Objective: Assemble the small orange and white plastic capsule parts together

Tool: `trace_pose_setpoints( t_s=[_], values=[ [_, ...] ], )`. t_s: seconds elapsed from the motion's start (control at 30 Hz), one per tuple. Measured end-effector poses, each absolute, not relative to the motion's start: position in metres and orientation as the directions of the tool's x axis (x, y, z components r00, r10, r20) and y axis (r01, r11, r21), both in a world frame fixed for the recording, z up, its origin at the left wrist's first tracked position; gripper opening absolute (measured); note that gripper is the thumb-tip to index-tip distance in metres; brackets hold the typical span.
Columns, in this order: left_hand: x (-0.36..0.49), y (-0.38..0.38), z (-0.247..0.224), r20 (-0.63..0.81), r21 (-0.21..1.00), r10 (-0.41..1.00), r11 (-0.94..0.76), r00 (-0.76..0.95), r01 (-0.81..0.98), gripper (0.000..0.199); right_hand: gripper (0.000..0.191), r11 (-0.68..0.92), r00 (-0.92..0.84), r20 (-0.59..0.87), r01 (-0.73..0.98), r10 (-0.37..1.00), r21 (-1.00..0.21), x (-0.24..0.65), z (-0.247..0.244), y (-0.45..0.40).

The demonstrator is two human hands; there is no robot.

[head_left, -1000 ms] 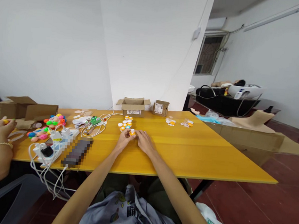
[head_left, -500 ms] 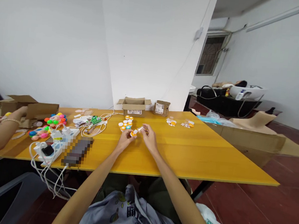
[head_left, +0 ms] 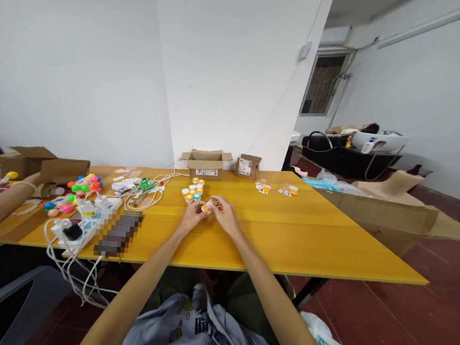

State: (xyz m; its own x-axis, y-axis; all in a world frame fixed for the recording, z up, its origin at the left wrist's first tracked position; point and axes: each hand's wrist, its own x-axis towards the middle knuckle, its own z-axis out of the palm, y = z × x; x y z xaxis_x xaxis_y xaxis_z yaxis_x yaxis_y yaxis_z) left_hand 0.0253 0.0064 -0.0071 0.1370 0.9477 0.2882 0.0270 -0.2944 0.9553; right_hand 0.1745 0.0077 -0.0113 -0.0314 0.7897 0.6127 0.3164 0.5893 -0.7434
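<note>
Above the wooden table, my left hand is closed, its fingertips gripping a small orange-and-white piece. My right hand pinches a small clear cover that meets the top of this piece; how firmly they are joined I cannot tell. Just behind my left hand stands a cluster of small jars with white, orange and one teal parts. Further right on the table lie two little heaps of loose white and orange parts, with small clear pieces among them.
An open cardboard box and a smaller box stand against the wall. Left of me are a power strip with cables, a blurred dark device, a green circuit board and colourful balls. Another person's arms work at far left.
My right hand has moved left and slightly down, bringing the clear cover from beside the orange-and-white piece onto it. At far left, the other person's hands have shifted, showing a yellow ball.
</note>
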Motion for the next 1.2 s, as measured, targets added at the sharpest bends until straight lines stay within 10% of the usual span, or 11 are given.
trace_pose_setpoints(
  t_s=[0.57,1.2],
  values=[
    [0.024,-0.001,0.002,0.252,0.968,0.950,-0.243,0.184,-0.067,0.036,0.020,0.524,-0.092,0.518,0.063,0.851,-0.849,0.180,-0.016,0.015],
    [0.025,-0.003,-0.001,0.263,0.963,0.938,-0.270,0.226,0.003,0.038,0.052,0.430,-0.052,0.450,0.412,0.891,-0.803,0.190,-0.005,0.000]
  ],
)
